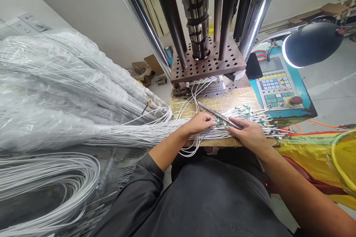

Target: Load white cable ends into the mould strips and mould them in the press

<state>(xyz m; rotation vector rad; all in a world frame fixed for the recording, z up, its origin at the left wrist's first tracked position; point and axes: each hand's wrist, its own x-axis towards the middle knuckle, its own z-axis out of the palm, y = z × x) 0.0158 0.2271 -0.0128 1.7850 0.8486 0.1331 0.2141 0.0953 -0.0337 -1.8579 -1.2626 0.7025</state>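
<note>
A thick bundle of white cables lies across the yellowish work board, its green-tipped ends fanned out at the right. My left hand is closed in a pinch on a white cable near a green tip, over the bundle. Between the thumb and fingers of my right hand is a long thin metal tool, which points up and left above the cables. Several cables run up to the metal fixture under the press plate, where their ends sit in a row.
Plastic-wrapped cable bundles fill the left, with a cable coil below. A control panel, red-handled pliers and a black lamp stand at the right. Chrome columns flank the press. Yellow cloth hangs at the lower right.
</note>
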